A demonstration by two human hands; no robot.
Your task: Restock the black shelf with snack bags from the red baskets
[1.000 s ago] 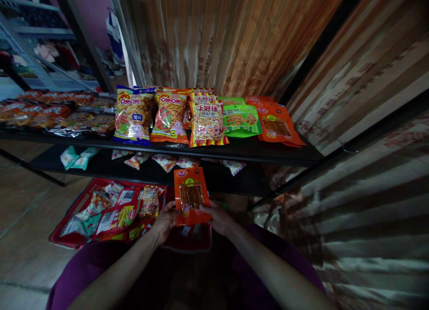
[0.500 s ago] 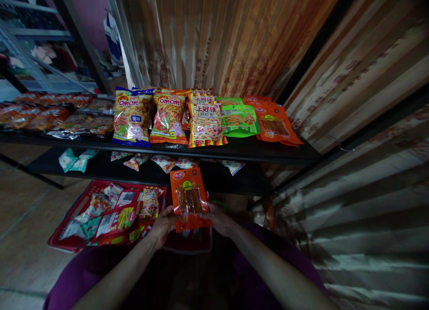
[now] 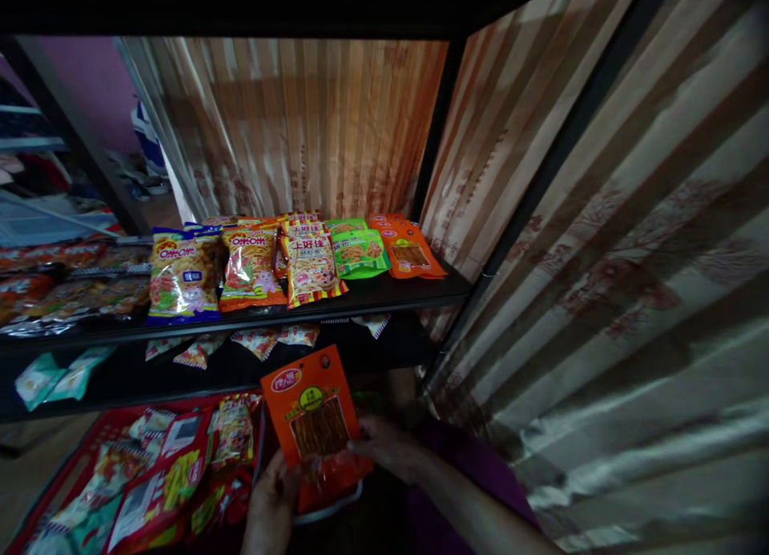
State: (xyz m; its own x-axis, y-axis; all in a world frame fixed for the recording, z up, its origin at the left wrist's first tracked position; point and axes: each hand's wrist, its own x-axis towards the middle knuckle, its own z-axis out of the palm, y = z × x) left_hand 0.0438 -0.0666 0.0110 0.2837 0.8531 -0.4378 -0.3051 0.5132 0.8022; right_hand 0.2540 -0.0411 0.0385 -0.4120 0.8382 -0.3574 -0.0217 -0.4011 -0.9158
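An orange snack packet (image 3: 324, 427) with a clear window showing brown strips is held upright, tilted a little, in front of the lower shelf. My left hand (image 3: 273, 495) grips its lower left edge. On the lower right side, my right hand (image 3: 388, 447) is closed on the same packet. Beneath and to the left is a red basket (image 3: 78, 451) holding several snack bags, among them a red bag with yellow fries pictured (image 3: 159, 495). Similar orange packets (image 3: 408, 251) lie at the right end of the upper shelf.
The black upper shelf (image 3: 252, 321) carries puffed-snack bags (image 3: 186, 275), prawn cracker bags (image 3: 312, 263), green bags (image 3: 360, 255) and dark packs on the left. Small triangular bags (image 3: 201, 351) and teal bags (image 3: 60, 379) lie on the lower shelf. A curtain (image 3: 541, 243) hangs close on the right.
The view has tilted up and turned right, so the shelf appears lower and further left. The orange packet, still in both hands, looks closer and more tilted.
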